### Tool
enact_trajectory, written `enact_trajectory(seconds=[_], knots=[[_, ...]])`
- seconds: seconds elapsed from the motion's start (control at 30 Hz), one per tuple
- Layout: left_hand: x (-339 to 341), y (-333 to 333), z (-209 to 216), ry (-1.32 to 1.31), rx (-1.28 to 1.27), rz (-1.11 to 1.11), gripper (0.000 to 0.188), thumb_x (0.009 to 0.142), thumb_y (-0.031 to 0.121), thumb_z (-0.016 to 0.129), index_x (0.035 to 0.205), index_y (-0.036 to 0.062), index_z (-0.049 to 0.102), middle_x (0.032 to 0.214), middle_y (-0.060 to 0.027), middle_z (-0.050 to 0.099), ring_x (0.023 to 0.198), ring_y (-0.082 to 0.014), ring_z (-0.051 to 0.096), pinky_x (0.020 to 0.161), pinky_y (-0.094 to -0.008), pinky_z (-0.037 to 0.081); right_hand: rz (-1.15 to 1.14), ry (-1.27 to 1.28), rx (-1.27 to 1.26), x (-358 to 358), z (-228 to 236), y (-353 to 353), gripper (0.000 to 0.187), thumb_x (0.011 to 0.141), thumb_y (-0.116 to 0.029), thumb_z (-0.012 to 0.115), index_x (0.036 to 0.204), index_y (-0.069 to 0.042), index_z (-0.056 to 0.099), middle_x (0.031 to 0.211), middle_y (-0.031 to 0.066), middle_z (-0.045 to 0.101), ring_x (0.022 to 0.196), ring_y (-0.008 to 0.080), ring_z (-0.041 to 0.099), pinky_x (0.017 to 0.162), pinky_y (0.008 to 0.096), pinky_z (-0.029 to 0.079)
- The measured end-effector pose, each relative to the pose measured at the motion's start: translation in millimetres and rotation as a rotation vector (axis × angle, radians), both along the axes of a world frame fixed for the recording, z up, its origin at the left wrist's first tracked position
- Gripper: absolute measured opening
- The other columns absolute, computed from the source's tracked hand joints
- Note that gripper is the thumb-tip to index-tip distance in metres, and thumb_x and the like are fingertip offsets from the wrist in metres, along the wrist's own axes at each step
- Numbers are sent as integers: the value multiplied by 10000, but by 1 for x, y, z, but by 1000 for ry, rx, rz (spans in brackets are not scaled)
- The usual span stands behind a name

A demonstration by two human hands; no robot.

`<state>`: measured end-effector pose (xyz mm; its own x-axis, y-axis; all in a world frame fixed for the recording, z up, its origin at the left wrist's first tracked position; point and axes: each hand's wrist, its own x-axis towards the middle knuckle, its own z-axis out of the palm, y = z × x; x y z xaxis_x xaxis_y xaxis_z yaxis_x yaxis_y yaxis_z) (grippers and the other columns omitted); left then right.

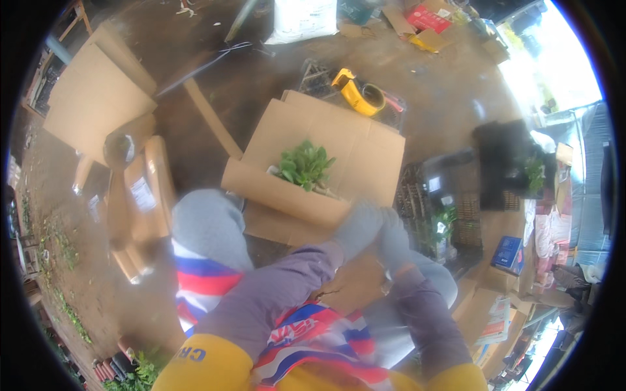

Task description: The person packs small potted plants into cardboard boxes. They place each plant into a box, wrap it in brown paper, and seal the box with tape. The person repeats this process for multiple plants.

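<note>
Lying nearest, a striped cloth (312, 345) in red, white and blue is seen at the lower middle. Beyond it, the left hand (357, 228) and right hand (392, 238), both grey-gloved, are brought together at the near right corner of the box (373, 146). Outlines are blurred; whether anything is gripped cannot be told. The box is spread open, its near wall raised. Inside it, a leafy green plant (304, 165) is contained, beyond and to the left of the hands; its lower part is hidden. To the right, dark crates (412, 195) are placed, with greenery (445, 220) beside them. Farther right, a blue carton (507, 253) is noted. At the left, folded cardboard (98, 98) is noted. Just past the box, a yellow tape dispenser (357, 94) is seen. At the far side, a white sack (302, 21) is noted, with a red carton (428, 18) to its right.
</note>
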<state>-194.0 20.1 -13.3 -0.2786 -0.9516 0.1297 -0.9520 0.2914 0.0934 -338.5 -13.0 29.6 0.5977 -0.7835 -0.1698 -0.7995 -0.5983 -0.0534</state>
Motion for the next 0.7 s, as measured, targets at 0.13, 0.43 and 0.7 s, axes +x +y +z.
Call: enact_trajectory(seconds=[0.13, 0.43, 0.7], knots=[[-5, 2, -3, 6, -46, -30, 217, 889, 218, 549, 1052, 89, 612, 964, -73, 614, 916, -212, 590, 816, -395, 442, 179, -1, 539, -2, 71, -72, 580, 782, -141, 698, 1337, -32, 571, 1194, 191, 657, 1139, 358, 626, 948, 405, 514], [4, 10, 15, -14, -72, -32, 340, 913, 240, 517, 1179, 38, 582, 1035, -130, 600, 971, -291, 595, 929, -491, 473, 27, 0, -113, 131, -68, -285, 587, 867, -308, 673, 1371, -65, 495, 1137, 179, 669, 1078, 374, 638, 963, 499, 462], [2, 11, 4, 11, -192, 23, 415, 913, 236, 502, 1262, 20, 564, 1095, -134, 592, 981, -280, 580, 900, -451, 463, 127, 177, -212, 153, -26, -308, 410, 876, -294, 665, 1220, -78, 609, 1122, 157, 706, 1082, 370, 653, 935, 472, 488]])
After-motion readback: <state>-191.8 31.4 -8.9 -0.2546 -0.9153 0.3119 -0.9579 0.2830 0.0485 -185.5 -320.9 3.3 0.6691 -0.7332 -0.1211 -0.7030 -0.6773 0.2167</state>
